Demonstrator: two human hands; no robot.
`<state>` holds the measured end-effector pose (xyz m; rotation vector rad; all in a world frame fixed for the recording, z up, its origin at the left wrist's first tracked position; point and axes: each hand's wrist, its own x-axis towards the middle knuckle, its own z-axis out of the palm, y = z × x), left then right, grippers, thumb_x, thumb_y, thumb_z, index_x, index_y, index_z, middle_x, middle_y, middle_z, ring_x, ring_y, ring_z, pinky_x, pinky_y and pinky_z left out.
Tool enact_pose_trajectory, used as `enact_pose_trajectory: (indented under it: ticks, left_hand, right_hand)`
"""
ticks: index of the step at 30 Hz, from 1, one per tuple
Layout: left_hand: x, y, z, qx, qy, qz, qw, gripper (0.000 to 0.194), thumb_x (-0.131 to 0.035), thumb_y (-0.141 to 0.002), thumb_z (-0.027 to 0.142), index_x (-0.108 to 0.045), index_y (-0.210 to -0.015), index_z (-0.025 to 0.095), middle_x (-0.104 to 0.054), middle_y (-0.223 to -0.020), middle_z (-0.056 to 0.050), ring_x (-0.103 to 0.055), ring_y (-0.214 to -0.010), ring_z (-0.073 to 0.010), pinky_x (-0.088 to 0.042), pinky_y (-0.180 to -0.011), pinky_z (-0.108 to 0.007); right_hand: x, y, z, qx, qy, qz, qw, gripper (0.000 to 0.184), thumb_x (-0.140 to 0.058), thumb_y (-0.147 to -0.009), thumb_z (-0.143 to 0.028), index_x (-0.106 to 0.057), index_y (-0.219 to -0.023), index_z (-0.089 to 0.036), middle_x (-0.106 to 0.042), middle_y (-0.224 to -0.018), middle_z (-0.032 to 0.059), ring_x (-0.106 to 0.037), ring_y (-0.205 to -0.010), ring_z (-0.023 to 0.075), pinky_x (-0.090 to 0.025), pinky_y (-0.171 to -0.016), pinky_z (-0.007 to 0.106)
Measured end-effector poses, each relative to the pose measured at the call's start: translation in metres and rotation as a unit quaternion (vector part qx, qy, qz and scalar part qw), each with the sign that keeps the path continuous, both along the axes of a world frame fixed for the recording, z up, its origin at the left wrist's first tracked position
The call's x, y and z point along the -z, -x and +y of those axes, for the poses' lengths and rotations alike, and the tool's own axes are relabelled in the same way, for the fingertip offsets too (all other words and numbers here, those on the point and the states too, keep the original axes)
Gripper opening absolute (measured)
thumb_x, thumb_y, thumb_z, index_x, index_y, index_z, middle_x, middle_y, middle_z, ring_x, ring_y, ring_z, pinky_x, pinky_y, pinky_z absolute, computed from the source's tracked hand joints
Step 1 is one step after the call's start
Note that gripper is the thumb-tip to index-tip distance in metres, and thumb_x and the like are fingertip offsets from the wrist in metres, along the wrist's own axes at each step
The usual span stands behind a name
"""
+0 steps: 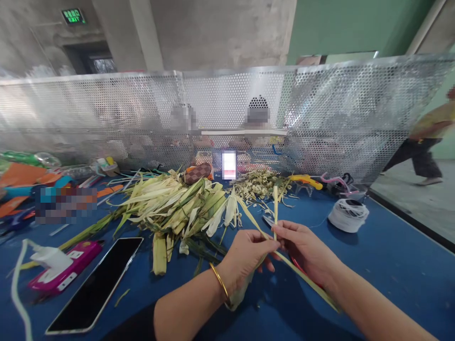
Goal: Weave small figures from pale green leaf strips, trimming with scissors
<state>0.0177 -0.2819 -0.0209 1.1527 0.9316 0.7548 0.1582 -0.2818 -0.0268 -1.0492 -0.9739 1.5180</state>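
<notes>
Between the thumb and fingers of my left hand is a long pale corn husk strip, which runs slantwise from upper left to lower right. My right hand pinches a second, short husk strip that stands upright. The two strips cross where my fingertips meet. Below my left wrist hangs a pale piece of husk, partly hidden by the hand. Scissors with red handles lie behind and under my right hand. A big heap of corn husks spreads to the left beyond my hands.
A phone and a magenta power strip with a white plug lie at left. White string and a yellow glue gun are at right. A perforated metal screen borders the table's back. A person walks at far right.
</notes>
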Motion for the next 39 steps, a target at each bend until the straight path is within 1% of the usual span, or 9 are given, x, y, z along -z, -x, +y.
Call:
enact_pose_trajectory:
  ticks: [6, 11, 13, 17, 21, 26, 29, 32, 39]
  left_hand:
    - [-0.001, 0.001, 0.0, 0.004, 0.027, -0.002, 1.0, 0.015, -0.066, -0.067, 0.027, -0.063, -0.067, 0.012, -0.062, -0.055, -0.002, -0.05, -0.041, -0.0064, -0.031, -0.038, -0.017]
    - [-0.002, 0.002, -0.002, 0.063, 0.006, 0.011, 0.998, 0.021, -0.063, -0.071, 0.032, -0.061, -0.064, 0.012, -0.063, -0.058, -0.002, -0.048, -0.039, -0.0056, -0.031, -0.036, -0.017]
    - [-0.002, 0.001, -0.004, 0.092, -0.001, 0.004, 0.996, 0.024, -0.057, -0.075, 0.035, -0.062, -0.067, 0.012, -0.063, -0.059, -0.002, -0.048, -0.039, -0.0053, -0.03, -0.036, -0.017]
    - [-0.002, -0.002, -0.008, 0.113, -0.018, 0.012, 0.993, 0.024, -0.056, -0.074, 0.034, -0.063, -0.065, 0.013, -0.062, -0.057, -0.001, -0.047, -0.039, -0.0055, -0.031, -0.038, -0.018]
    - [-0.001, -0.003, -0.007, 0.104, 0.006, 0.019, 0.994, 0.023, -0.064, -0.068, 0.035, -0.065, -0.065, 0.012, -0.065, -0.059, -0.002, -0.05, -0.041, -0.0067, -0.033, -0.04, -0.019]
    - [0.001, 0.0, -0.005, 0.113, 0.061, -0.003, 0.992, 0.028, -0.072, -0.064, 0.037, -0.07, -0.074, 0.01, -0.069, -0.065, -0.005, -0.059, -0.049, -0.0108, -0.038, -0.046, -0.02]
    - [0.0, 0.002, -0.003, 0.05, 0.078, -0.057, 0.994, 0.03, -0.075, -0.064, 0.038, -0.071, -0.077, 0.011, -0.071, -0.074, -0.007, -0.065, -0.063, -0.0136, -0.045, -0.056, -0.021]
    - [-0.003, 0.004, 0.002, -0.009, 0.067, -0.138, 0.988, 0.029, -0.079, -0.061, 0.03, -0.071, -0.083, 0.011, -0.072, -0.088, -0.009, -0.066, -0.078, -0.015, -0.048, -0.072, -0.023]
    - [-0.001, 0.003, 0.011, -0.108, 0.074, -0.228, 0.965, 0.024, -0.081, -0.057, 0.02, -0.07, -0.076, 0.01, -0.071, -0.079, -0.008, -0.063, -0.072, -0.0133, -0.048, -0.075, -0.022]
  right_hand:
    - [-0.001, -0.01, 0.0, 0.123, -0.102, -0.212, 0.964, 0.041, -0.069, -0.066, -0.054, -0.05, -0.052, -0.02, -0.042, -0.048, -0.0042, -0.036, -0.047, 0.0106, -0.03, -0.047, 0.025]
    - [-0.016, -0.019, -0.002, 0.194, -0.313, -0.505, 0.78, 0.028, -0.06, -0.077, -0.045, -0.063, -0.061, -0.023, -0.061, -0.068, 0.0035, -0.054, -0.072, 0.0201, -0.038, -0.07, 0.032]
    - [-0.019, -0.017, -0.004, 0.108, -0.324, -0.479, 0.809, 0.022, -0.06, -0.077, -0.041, -0.067, -0.066, -0.024, -0.067, -0.077, 0.0048, -0.058, -0.08, 0.0224, -0.041, -0.074, 0.034]
    - [-0.017, -0.005, -0.01, -0.077, -0.128, -0.271, 0.951, 0.03, -0.06, -0.076, -0.046, -0.063, -0.063, -0.019, -0.06, -0.054, 0.0007, -0.054, -0.046, 0.0145, -0.038, -0.044, 0.026]
    - [-0.007, 0.004, -0.012, -0.019, -0.079, -0.135, 0.988, 0.029, -0.071, -0.067, -0.043, -0.059, -0.062, -0.017, -0.053, -0.049, -0.0038, -0.045, -0.036, 0.0088, -0.031, -0.037, 0.023]
    - [-0.004, 0.0, -0.004, 0.079, -0.165, -0.225, 0.957, 0.026, -0.067, -0.071, -0.044, -0.065, -0.066, -0.018, -0.058, -0.059, -0.0003, -0.053, -0.053, 0.0141, -0.038, -0.045, 0.025]
    - [-0.013, -0.012, -0.008, 0.181, -0.315, -0.404, 0.839, 0.02, -0.059, -0.079, -0.038, -0.07, -0.083, -0.021, -0.068, -0.087, 0.0062, -0.06, -0.081, 0.0215, -0.044, -0.061, 0.029]
    - [-0.02, -0.019, -0.018, 0.194, -0.417, -0.502, 0.732, 0.025, -0.053, -0.087, -0.036, -0.066, -0.071, -0.021, -0.065, -0.073, 0.0052, -0.057, -0.071, 0.0184, -0.042, -0.067, 0.03]
    - [0.014, 0.009, -0.017, 0.019, -0.25, -0.461, 0.851, 0.027, -0.051, -0.085, -0.04, -0.064, -0.071, -0.02, -0.054, -0.055, -0.0021, -0.046, -0.051, 0.0139, -0.034, -0.048, 0.025]
